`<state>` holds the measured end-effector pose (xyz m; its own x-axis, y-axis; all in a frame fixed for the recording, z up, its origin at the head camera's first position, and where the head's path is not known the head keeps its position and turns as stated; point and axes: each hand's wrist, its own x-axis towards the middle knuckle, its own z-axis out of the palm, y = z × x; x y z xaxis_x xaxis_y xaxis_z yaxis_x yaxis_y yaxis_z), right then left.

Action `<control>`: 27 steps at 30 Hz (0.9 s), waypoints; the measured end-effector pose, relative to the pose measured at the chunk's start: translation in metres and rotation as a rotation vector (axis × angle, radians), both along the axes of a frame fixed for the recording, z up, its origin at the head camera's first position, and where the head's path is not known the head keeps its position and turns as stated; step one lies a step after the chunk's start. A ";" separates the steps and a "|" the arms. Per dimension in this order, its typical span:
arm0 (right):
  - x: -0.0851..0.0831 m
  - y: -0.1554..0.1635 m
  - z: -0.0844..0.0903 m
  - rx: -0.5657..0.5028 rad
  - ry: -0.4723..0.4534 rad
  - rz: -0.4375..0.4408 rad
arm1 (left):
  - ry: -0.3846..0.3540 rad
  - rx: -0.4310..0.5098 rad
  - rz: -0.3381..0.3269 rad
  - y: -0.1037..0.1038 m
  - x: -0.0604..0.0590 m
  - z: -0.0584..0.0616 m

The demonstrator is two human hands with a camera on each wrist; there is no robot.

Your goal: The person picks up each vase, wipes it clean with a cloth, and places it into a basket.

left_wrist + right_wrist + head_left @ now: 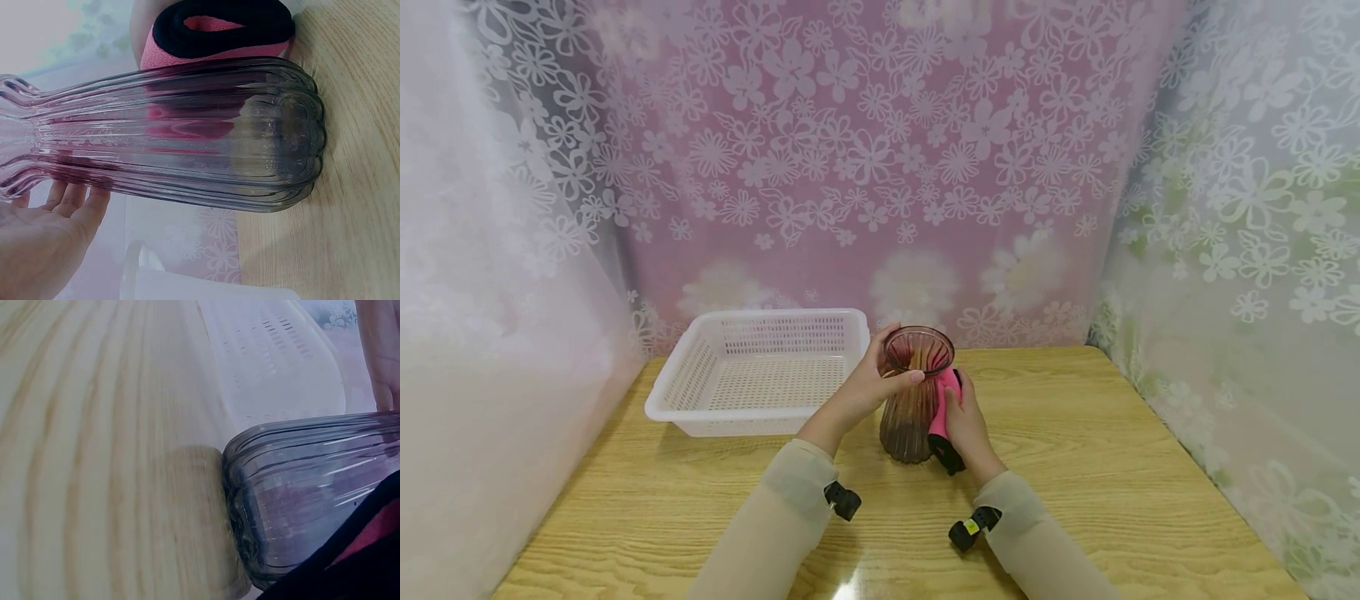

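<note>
A ribbed, purple-tinted glass vase (907,417) stands nearly upright at the middle of the table; whether its base touches the wood I cannot tell. My left hand (877,375) grips its flared neck, thumb across the front; in the left wrist view the fingers of that left hand (56,231) lie along the glass. On the vase's right side, my right hand (967,421) holds a pink cloth with black edging (942,412) against the glass. Through the vase (187,144) the pink shows in the left wrist view. Black edging (337,569) hides part of the vase (300,494) in the right wrist view.
A white perforated plastic basket (760,423) sits to the left, close beside the left hand. The wooden table (1075,467) has its back edge near a pink floral curtain (865,167). Pale curtains hang at both sides.
</note>
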<state>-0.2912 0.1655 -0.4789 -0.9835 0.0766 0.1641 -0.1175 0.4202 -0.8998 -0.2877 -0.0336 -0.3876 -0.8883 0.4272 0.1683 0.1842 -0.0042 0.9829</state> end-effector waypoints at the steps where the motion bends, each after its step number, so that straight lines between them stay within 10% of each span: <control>1: -0.001 0.001 -0.001 0.006 -0.011 0.000 | 0.000 0.000 0.000 0.000 0.000 0.000; 27: -0.011 0.013 0.015 0.036 -0.216 0.111 | 0.007 0.001 -0.023 -0.002 0.000 0.001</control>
